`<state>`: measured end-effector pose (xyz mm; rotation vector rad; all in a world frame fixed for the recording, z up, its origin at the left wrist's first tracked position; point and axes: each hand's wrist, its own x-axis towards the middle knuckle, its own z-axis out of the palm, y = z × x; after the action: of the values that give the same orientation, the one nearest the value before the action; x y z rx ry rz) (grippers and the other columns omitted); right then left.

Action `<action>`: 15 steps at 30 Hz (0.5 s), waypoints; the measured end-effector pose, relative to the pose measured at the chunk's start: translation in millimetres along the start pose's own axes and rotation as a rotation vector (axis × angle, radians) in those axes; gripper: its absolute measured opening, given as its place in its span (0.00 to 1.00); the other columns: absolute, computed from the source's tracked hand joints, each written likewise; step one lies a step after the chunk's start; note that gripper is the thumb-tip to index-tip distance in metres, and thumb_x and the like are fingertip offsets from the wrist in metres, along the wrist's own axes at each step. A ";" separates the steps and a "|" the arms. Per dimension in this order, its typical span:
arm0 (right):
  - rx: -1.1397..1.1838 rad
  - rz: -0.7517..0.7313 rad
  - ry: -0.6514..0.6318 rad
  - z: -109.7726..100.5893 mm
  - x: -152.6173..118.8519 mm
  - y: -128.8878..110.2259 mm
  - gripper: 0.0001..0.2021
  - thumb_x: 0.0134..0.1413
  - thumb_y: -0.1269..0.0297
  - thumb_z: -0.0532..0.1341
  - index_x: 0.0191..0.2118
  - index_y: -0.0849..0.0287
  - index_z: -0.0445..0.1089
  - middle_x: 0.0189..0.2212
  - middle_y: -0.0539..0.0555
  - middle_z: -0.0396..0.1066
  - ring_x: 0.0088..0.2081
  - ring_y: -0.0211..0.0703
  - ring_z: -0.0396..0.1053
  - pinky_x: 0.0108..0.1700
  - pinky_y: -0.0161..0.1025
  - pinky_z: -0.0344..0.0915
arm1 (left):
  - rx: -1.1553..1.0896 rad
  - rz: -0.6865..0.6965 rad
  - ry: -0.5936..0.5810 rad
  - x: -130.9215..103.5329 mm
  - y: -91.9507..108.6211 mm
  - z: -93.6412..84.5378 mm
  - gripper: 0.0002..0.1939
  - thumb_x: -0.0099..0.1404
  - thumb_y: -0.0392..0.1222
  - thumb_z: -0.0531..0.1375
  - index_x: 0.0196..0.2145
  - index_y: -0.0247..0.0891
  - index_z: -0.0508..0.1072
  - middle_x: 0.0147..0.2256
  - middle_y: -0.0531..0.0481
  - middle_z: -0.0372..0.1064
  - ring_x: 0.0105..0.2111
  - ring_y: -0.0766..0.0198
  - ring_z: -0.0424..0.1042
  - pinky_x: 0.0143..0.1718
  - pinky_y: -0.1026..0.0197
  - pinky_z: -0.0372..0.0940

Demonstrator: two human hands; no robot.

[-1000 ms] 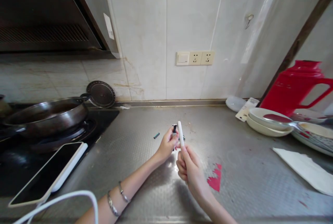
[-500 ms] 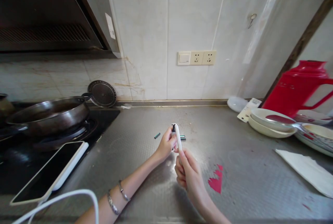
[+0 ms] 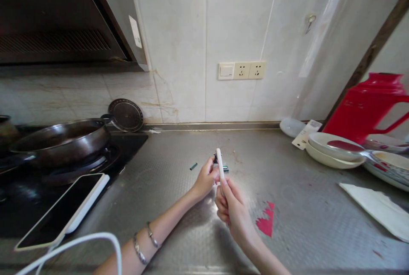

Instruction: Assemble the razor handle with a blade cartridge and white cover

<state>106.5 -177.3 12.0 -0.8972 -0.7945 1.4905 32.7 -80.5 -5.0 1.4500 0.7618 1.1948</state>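
My right hand is closed round the lower end of a slim white stick-like object, which stands nearly upright. Just to its left, my left hand pinches a small dark object, partly hidden by the white one, so I cannot make out what it is. Behind the fingers, a dark green battery-like cylinder lies on the metal counter. Another small green cylinder rests left of my left hand. A torn red piece lies flat to the right of my right hand.
On the left are a pan on the stove, a phone and a white cable. Stacked bowls, a red thermos and a white paper sit at the right. The wall bounds the counter's back.
The white object and my right hand have shifted slightly right and up, and the white object now covers more of the dark one. My left hand has moved slightly with them.
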 end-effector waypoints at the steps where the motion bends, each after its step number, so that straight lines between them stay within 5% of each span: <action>1: -0.020 0.019 -0.006 0.8 -1.1 1.6 0.21 0.45 0.42 0.59 0.31 0.55 0.55 0.15 0.38 0.47 0.13 0.25 0.38 0.12 0.25 0.35 | -0.004 -0.002 0.003 0.3 -1.2 -0.2 0.09 0.59 0.45 0.56 0.33 0.38 0.62 0.22 0.59 0.53 0.18 0.74 0.52 0.19 0.70 0.50; 5: -0.147 0.009 -0.061 0.2 -8.7 1.3 0.19 0.50 0.44 0.56 0.32 0.56 0.58 0.16 0.40 0.51 0.13 0.26 0.42 0.12 0.27 0.39 | -0.012 -0.011 0.013 3.7 -8.5 -3.9 0.10 0.60 0.48 0.55 0.33 0.38 0.61 0.20 0.59 0.51 0.18 0.73 0.52 0.20 0.69 0.50; 15: -0.877 -0.527 0.015 -61.8 19.5 -68.3 0.20 0.56 0.52 0.55 0.47 0.59 0.70 0.25 0.51 0.66 0.21 0.34 0.57 0.21 0.31 0.52 | 0.202 0.148 -0.078 16.8 -3.6 -29.8 0.10 0.60 0.46 0.56 0.28 0.36 0.64 0.25 0.56 0.55 0.26 0.69 0.56 0.29 0.66 0.52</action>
<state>192.4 -151.4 40.4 -1.1944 -1.5824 0.6385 10.0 -54.6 -5.6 1.7352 0.7483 1.1905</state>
